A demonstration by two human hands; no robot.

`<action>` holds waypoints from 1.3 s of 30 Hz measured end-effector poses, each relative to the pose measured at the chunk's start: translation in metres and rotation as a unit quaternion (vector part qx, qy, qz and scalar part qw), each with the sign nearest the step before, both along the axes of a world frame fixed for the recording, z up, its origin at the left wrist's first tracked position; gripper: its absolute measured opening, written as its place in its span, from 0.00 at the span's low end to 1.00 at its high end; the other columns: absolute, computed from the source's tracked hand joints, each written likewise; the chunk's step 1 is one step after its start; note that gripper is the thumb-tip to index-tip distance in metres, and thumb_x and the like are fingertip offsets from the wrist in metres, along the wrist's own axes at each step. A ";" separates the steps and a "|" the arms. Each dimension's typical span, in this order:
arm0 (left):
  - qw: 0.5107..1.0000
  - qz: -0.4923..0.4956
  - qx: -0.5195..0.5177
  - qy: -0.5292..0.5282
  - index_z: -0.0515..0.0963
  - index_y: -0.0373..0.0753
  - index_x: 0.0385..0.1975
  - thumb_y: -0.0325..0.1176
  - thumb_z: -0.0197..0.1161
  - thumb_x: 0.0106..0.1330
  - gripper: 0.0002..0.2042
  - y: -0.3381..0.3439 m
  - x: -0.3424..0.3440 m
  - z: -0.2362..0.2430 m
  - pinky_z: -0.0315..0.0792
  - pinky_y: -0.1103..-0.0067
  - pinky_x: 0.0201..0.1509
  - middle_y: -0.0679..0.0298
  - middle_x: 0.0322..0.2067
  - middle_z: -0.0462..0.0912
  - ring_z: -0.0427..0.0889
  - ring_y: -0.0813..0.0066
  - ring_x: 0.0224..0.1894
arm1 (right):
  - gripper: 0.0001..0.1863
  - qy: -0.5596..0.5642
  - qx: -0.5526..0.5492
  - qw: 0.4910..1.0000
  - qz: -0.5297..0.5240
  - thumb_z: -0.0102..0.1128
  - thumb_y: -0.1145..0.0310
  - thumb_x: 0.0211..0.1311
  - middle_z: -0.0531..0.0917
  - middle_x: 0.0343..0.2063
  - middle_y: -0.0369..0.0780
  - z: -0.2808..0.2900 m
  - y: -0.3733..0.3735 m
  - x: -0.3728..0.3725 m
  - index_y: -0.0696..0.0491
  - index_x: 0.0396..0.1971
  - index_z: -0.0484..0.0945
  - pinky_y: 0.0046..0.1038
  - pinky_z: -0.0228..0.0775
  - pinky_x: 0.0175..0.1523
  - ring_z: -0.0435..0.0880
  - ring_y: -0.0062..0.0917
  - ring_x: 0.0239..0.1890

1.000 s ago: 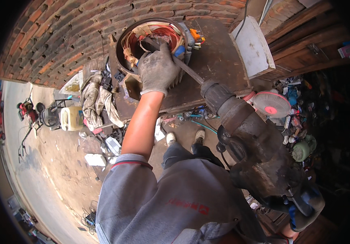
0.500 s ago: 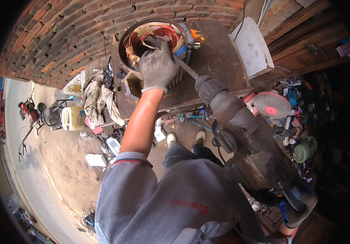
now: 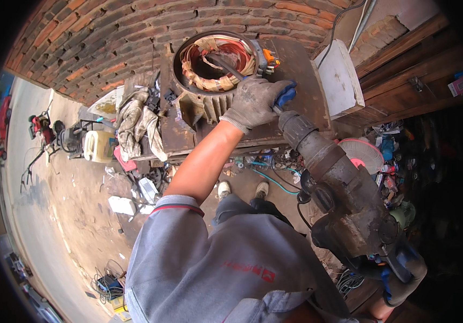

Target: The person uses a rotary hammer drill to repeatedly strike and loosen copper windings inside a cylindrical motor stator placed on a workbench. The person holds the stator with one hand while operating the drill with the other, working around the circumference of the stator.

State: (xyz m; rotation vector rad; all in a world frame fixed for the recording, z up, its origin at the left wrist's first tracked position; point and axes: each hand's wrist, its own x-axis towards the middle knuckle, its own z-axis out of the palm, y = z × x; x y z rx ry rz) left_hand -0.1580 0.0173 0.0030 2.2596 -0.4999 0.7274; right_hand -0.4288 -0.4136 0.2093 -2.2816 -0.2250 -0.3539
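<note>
My left hand (image 3: 255, 102), in a grey work glove, is closed around the steel chisel bit (image 3: 227, 67) of a large, worn demolition hammer (image 3: 344, 185). The bit's far end reaches into an open electric motor stator (image 3: 210, 102), whose ring of copper windings (image 3: 193, 58) is wrapped in pale tape. Its tip is hard to make out against the dark bore. At the lower right, my gloved right hand (image 3: 410, 274) grips the hammer's rear handle. The tool slants from there up toward the stator, which sits on a dark, stained workbench (image 3: 301, 75).
A brick wall (image 3: 151, 43) rises behind the bench. Dirty rags (image 3: 134, 121) hang at its left end, near a pale jerrycan (image 3: 99, 145). To the right are a white board (image 3: 342, 81) and a pink fan (image 3: 362, 153) among clutter. A hose (image 3: 280, 183) lies on the ground.
My left hand has moved from over the windings to the right and nearer, onto the bit close to the chuck. The hammer has shifted slightly right, leaving the windings in plain sight.
</note>
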 end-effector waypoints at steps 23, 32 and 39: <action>0.912 0.184 0.187 0.314 0.82 0.51 0.60 0.55 0.69 0.65 0.26 0.129 0.025 0.022 0.75 0.59 0.64 0.49 0.49 0.87 0.84 0.49 0.57 | 0.14 -0.010 -0.076 0.997 0.032 0.63 0.72 0.44 0.85 0.43 0.49 0.031 -0.025 0.052 0.58 0.34 0.80 0.35 0.80 0.49 0.87 0.37 0.44; 0.825 0.141 0.511 0.196 0.90 0.56 0.47 0.54 0.64 0.65 0.17 0.170 0.107 -0.029 0.82 0.63 0.51 0.55 0.41 0.90 0.90 0.56 0.45 | 0.24 -0.008 0.006 0.995 -0.098 0.54 0.68 0.52 0.84 0.37 0.46 0.050 -0.071 0.045 0.65 0.49 0.79 0.31 0.78 0.36 0.85 0.30 0.31; 0.870 0.142 0.386 0.270 0.89 0.42 0.44 0.45 0.64 0.66 0.16 0.182 0.095 -0.014 0.79 0.61 0.54 0.48 0.42 0.89 0.88 0.49 0.49 | 0.26 -0.016 -0.004 0.988 -0.152 0.58 0.69 0.48 0.83 0.40 0.46 0.041 -0.118 0.032 0.64 0.50 0.79 0.31 0.79 0.35 0.85 0.30 0.31</action>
